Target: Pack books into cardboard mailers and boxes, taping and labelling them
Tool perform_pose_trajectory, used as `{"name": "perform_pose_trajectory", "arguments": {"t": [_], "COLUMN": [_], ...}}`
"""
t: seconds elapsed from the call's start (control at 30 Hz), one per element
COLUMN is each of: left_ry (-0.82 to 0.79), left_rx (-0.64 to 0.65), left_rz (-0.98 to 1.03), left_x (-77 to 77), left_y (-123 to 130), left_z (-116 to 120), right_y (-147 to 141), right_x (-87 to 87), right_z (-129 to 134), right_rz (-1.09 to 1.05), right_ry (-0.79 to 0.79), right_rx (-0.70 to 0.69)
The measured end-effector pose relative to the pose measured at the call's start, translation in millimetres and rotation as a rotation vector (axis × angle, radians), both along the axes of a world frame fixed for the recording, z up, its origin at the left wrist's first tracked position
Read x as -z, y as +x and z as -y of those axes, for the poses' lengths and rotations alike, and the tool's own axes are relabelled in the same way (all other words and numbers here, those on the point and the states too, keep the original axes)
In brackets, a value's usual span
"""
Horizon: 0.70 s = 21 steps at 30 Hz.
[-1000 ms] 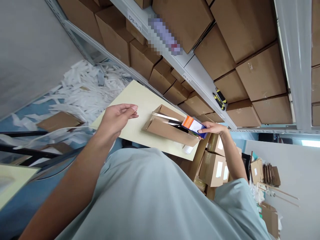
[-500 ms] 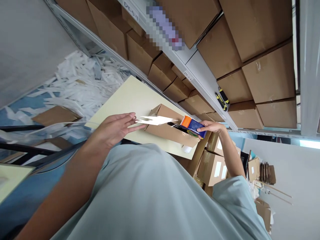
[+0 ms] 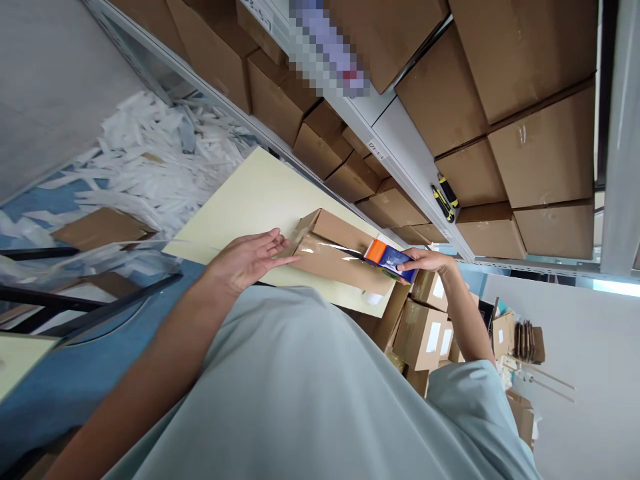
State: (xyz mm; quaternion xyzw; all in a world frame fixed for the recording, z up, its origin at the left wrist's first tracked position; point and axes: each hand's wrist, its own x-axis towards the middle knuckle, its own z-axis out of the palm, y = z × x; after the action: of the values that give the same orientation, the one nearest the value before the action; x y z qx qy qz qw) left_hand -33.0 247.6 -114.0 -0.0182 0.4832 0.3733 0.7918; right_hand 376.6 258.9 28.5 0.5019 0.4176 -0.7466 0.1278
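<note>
A long brown cardboard box lies on the pale yellow table top in front of me. Clear packing tape runs along its upper face toward a blue and orange tape dispenser. My right hand grips that dispenser above the box's right part. At the box's left end is my left hand, fingers stretched out and slightly apart, fingertips at or touching the cardboard. Nothing shows in the left palm.
The pale yellow table extends left of the box. Shelves of brown cartons rise ahead, with yellow-black utility knives on a shelf edge. White paper scraps are heaped at left. More cartons are stacked at right.
The tape that stood out as a bright strip now lies flatter along the box. My left hand has come slightly down at the box's end; the right hand with the dispenser shifted slightly right.
</note>
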Motion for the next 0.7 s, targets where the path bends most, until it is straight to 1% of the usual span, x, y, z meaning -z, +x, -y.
{"name": "perform_pose_trajectory", "arguments": {"t": [0.23,0.33,0.43,0.5,0.6,0.7], "left_ry": [0.101,0.165,0.259,0.291,0.268,0.228], "left_rx": [0.038,0.027,0.032,0.052,0.088,0.112], "left_rz": [-0.042,-0.130,-0.243,-0.298,-0.381,-0.451], "left_x": [7.9,15.7,28.6,40.0,58.5,74.2], "left_y": [-7.5,-5.9,-4.7,-4.6,-1.5,11.6], "left_z": [1.6,0.7,-3.2,-7.1,-13.3,-16.9], "right_y": [-3.3,-3.9,-4.4,-4.7,-5.4,-6.8], "right_x": [21.3,28.7,35.7,38.5,39.7,39.3], "right_z": [8.3,15.6,24.9,30.0,33.6,33.0], "right_rz": [-0.027,0.007,0.023,0.023,0.025,0.030], "right_ry": [0.028,0.036,0.028,0.030,0.037,0.047], "right_rx": [0.009,0.034,0.054,0.054,0.058,0.062]}}
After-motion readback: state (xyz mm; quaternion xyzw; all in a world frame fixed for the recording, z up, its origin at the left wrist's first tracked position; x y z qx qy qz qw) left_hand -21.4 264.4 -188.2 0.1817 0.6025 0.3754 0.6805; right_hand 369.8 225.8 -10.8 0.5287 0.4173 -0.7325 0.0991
